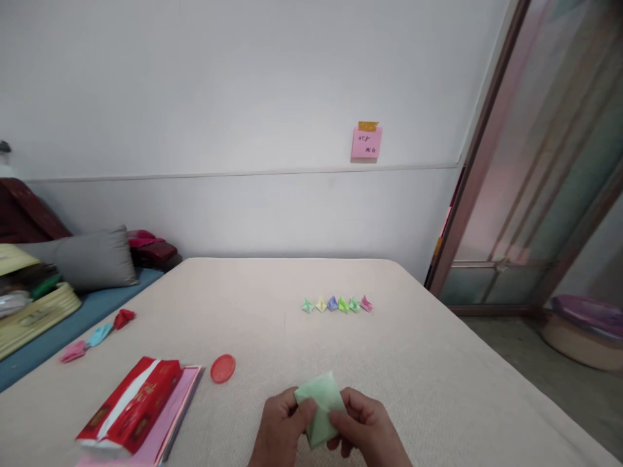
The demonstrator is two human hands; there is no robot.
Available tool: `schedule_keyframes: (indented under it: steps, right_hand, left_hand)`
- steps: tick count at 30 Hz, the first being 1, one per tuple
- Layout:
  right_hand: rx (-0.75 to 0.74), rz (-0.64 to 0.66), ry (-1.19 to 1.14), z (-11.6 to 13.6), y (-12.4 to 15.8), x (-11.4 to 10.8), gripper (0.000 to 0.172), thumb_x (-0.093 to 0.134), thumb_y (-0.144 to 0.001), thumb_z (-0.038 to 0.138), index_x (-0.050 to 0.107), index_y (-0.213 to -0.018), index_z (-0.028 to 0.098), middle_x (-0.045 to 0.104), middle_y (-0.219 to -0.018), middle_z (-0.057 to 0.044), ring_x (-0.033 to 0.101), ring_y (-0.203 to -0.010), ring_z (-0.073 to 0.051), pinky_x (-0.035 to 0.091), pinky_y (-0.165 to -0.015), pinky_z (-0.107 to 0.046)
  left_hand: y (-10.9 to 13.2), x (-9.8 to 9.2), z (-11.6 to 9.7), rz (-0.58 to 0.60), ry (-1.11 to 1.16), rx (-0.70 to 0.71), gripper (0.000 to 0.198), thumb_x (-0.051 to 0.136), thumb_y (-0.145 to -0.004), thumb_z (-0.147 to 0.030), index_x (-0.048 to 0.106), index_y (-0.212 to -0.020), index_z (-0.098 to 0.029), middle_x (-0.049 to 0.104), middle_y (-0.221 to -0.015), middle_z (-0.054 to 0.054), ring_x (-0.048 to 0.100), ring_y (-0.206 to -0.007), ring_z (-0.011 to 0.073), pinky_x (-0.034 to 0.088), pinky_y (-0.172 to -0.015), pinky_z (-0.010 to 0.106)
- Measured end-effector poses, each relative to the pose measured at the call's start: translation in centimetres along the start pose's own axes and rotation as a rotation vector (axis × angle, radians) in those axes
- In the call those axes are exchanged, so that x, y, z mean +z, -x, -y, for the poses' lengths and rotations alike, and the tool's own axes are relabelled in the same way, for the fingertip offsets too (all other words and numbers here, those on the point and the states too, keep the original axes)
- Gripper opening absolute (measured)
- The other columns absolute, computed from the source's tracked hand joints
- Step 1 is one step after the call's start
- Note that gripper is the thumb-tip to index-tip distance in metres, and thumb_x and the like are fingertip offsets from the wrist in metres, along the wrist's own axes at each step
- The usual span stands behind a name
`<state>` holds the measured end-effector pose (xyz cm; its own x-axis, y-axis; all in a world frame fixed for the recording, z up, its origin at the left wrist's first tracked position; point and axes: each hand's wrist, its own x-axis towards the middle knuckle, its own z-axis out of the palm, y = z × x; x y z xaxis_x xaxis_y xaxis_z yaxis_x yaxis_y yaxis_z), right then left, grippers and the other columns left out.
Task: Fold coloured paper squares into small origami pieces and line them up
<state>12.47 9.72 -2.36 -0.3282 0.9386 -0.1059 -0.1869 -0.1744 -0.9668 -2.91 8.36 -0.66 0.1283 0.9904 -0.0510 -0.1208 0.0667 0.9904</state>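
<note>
Low in the middle of the head view, a folded piece of light green paper (322,397) is held just above the table. My left hand (281,425) pinches its left side, thumb on the near face. On the opposite side, my right hand (366,425) grips the paper between thumb and fingers, its other fingers curled beneath. Farther back on the table, a row of several small folded paper figures (332,303) stands in green, yellow, purple and pink. To the left of my hands lies a round red lid (222,368).
A red packet (139,402) rests on a stack of coloured paper (178,415) at the left. Pink, blue and red folded papers (99,335) lie near the table's left edge. A pink note (366,143) is taped to the wall. A basin (586,331) stands beyond the right edge.
</note>
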Motion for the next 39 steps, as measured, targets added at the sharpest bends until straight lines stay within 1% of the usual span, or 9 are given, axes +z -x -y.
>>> schedule_keyframes:
  steps: [8, 11, 19, 25, 31, 33, 35, 37, 39]
  right_hand:
    - [-0.029, -0.035, 0.102, -0.4, -0.1, 0.6, 0.022, 0.064, -0.067, 0.033, 0.069, -0.066, 0.011, 0.050, -0.048, 0.003, 0.041, -0.040, -0.008, 0.034, -0.039, -0.020]
    - [-0.009, -0.036, 0.112, -0.2, 0.0, 0.6, 0.021, 0.063, -0.067, 0.033, 0.068, -0.065, 0.012, 0.049, -0.047, 0.003, 0.041, -0.040, -0.008, 0.033, -0.038, -0.020]
    - [0.097, 0.002, -0.043, -0.5, -0.1, 0.2, 0.015, 0.058, -0.058, 0.024, 0.064, -0.065, 0.012, 0.055, -0.050, 0.000, 0.043, -0.040, -0.009, 0.030, -0.037, -0.021]
    - [0.147, 0.000, -0.177, -0.7, -0.3, -0.1, 0.015, 0.062, -0.054, 0.022, 0.047, -0.053, 0.019, 0.044, -0.044, 0.007, 0.042, -0.042, -0.009, 0.030, -0.042, -0.021]
    - [0.169, -0.103, -0.026, -0.2, -0.3, 0.4, 0.003, 0.059, -0.050, 0.018, 0.058, -0.051, 0.016, 0.049, -0.046, 0.004, 0.044, -0.045, -0.011, 0.032, -0.044, -0.023]
    - [0.177, -0.153, 0.000, 0.1, -0.3, 0.4, 0.001, 0.057, -0.050, 0.015, 0.059, -0.050, 0.015, 0.048, -0.045, 0.004, 0.044, -0.044, -0.011, 0.031, -0.043, -0.023]
    - [0.186, -0.213, 0.006, 0.3, -0.2, 0.2, 0.003, 0.057, -0.054, 0.017, 0.059, -0.053, 0.016, 0.048, -0.045, 0.003, 0.043, -0.043, -0.011, 0.029, -0.041, -0.023]
    - [0.198, -0.269, -0.009, 0.4, 0.2, -0.1, 0.007, 0.057, -0.061, 0.024, 0.058, -0.058, 0.017, 0.048, -0.048, 0.002, 0.043, -0.043, -0.012, 0.028, -0.038, -0.023]
    - [0.221, -0.364, -0.068, 0.4, 0.6, -0.3, 0.012, 0.059, -0.066, 0.031, 0.059, -0.066, 0.019, 0.051, -0.053, 0.001, 0.046, -0.044, -0.013, 0.031, -0.038, -0.023]
  left_hand:
    - [-0.4, 0.1, 1.4, -0.009, -0.063, -0.034, 0.034, 0.066, -0.068, -0.046, 0.064, -0.064, -0.013, 0.058, -0.055, 0.003, 0.052, -0.053, 0.0175, 0.039, -0.051, 0.027]
    - [-0.3, 0.2, 1.3, -0.048, -0.102, -0.057, 0.034, 0.069, -0.063, -0.047, 0.064, -0.062, -0.013, 0.054, -0.053, 0.001, 0.050, -0.053, 0.0167, 0.037, -0.051, 0.026]
    - [0.4, 0.6, 0.2, -0.019, -0.029, -0.098, 0.046, 0.053, -0.074, -0.061, 0.054, -0.059, -0.017, 0.043, -0.053, -0.003, 0.040, -0.052, 0.0140, 0.033, -0.051, 0.025]
    - [0.2, 0.5, 0.5, 0.055, -0.105, -0.107, 0.045, 0.056, -0.072, -0.060, 0.046, -0.057, -0.019, 0.033, -0.054, -0.005, 0.030, -0.052, 0.0114, 0.024, -0.047, 0.024]
    - [0.2, 0.6, 0.3, 0.025, -0.201, -0.086, 0.041, 0.049, -0.079, -0.054, 0.042, -0.057, -0.020, 0.031, -0.054, -0.006, 0.031, -0.050, 0.0113, 0.025, -0.045, 0.025]
    - [0.4, 0.7, 0.3, -0.059, -0.298, 0.002, 0.035, 0.047, -0.081, -0.050, 0.046, -0.063, -0.020, 0.038, -0.056, -0.004, 0.039, -0.052, 0.0134, 0.032, -0.047, 0.024]
    - [0.6, 0.6, 0.7, -0.177, -0.450, 0.197, 0.025, 0.053, -0.079, -0.042, 0.054, -0.084, -0.018, 0.056, -0.075, 0.003, 0.054, -0.070, 0.0194, 0.044, -0.062, 0.029]
    - [0.6, 0.6, 1.3, -0.233, -0.639, 0.460, 0.044, 0.064, -0.070, -0.033, 0.051, -0.110, -0.018, 0.059, -0.108, 0.012, 0.055, -0.099, 0.0271, 0.043, -0.085, 0.038]
    - [0.4, 0.5, 2.0, -0.164, -0.878, 0.733, 0.056, 0.068, -0.064, -0.029, 0.050, -0.116, -0.018, 0.057, -0.120, 0.015, 0.052, -0.108, 0.0311, 0.041, -0.092, 0.043]
